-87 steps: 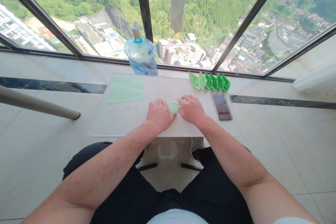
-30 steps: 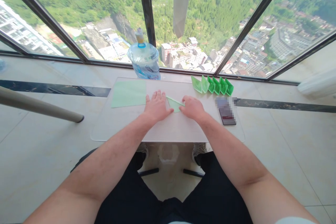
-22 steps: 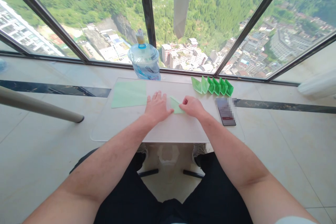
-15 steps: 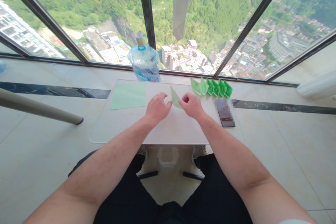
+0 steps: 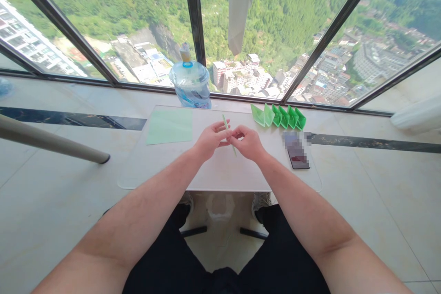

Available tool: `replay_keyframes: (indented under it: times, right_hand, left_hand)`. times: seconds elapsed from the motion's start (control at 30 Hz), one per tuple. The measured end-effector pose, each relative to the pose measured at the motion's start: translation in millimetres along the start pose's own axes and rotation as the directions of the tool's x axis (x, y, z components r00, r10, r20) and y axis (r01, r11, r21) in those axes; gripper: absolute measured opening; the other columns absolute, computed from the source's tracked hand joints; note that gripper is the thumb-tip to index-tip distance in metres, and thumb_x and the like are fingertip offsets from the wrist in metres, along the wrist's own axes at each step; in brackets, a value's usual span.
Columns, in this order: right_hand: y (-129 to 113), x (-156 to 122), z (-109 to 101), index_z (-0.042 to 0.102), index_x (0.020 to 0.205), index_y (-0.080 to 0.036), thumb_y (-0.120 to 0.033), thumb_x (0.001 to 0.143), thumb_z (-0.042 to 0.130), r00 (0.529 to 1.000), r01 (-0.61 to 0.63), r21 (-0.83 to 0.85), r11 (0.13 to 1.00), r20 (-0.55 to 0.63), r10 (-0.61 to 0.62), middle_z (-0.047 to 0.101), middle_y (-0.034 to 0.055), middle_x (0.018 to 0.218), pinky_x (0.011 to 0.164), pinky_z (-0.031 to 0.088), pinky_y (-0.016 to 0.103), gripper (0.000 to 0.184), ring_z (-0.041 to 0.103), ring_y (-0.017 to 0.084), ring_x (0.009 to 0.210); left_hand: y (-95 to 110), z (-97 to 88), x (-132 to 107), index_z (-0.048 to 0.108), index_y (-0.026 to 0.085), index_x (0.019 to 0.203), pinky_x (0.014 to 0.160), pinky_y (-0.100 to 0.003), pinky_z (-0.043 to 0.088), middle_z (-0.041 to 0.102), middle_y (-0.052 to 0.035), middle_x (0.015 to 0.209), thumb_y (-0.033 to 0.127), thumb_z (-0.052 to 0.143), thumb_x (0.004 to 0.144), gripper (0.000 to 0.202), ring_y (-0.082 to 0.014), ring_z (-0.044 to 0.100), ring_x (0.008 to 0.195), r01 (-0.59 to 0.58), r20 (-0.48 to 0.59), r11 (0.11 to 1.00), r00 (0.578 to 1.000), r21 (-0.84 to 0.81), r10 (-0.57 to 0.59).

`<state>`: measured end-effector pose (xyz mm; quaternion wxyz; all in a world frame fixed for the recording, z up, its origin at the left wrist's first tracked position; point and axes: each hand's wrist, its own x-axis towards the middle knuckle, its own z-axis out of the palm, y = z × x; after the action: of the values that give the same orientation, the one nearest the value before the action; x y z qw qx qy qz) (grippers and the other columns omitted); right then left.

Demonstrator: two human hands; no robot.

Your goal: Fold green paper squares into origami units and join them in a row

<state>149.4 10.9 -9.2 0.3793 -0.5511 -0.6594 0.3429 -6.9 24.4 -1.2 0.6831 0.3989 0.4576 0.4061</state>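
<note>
Over the middle of the white table, my left hand [image 5: 211, 138] and my right hand [image 5: 247, 141] meet at a folded piece of light green paper [image 5: 225, 122]. It is seen nearly edge-on, as a thin slanting strip. My right hand pinches it near its middle. The left thumb presses at the same spot, with the other left fingers stretched behind the paper. Flat light green paper [image 5: 169, 125] lies to the left of my hands. Several folded green paper boats [image 5: 283, 116] stand in a row at the far right, the two leftmost paler than the others.
A phone [image 5: 298, 154], partly blurred out, lies at the right of the white table [image 5: 165, 170]. Behind the table stands a large water bottle [image 5: 191, 83] against the window. A grey pole [image 5: 55, 140] slants in from the left. My legs and shoes are below the table's front edge.
My left hand has moved right and now grips the folded paper together with my right hand. The paper has turned from showing its face to nearly edge-on.
</note>
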Motion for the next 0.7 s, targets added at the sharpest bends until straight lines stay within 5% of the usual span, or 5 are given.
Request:
replay_keyframes:
  times: [0.3,0.7]
  right_hand:
    - [6.2,4.5,-6.0,0.063,0.077,-0.018,-0.044,0.070,0.077,0.977,-0.182,0.315,0.931,0.162,0.136,0.063,-0.0027,0.067,0.055,0.048,0.024,0.030,0.058,0.012,0.061]
    - [7.9,4.9,-8.7,0.065,0.075,-0.017,-0.049,0.068,0.080,0.969,-0.215,0.362,0.907,0.192,0.153,0.064,-0.0020,0.069,0.053,0.049,0.023,0.036,0.056,0.009,0.058]
  left_hand:
    - [2.0,-4.0,0.6,0.064,0.022,0.129,0.097,-0.047,0.055,0.066,-0.0107,0.126,0.038,0.085,0.068,0.067,-0.0258,0.066,0.111,0.011,0.044,1.000,0.999,-0.002,-0.011]
    - [-0.6,-5.8,2.8,0.070,0.023,0.120,0.090,-0.042,0.056,0.070,-0.0077,0.114,0.041,0.088,0.064,0.061,-0.0222,0.068,0.099,-0.011,0.051,1.000,0.999,0.002,0.011]
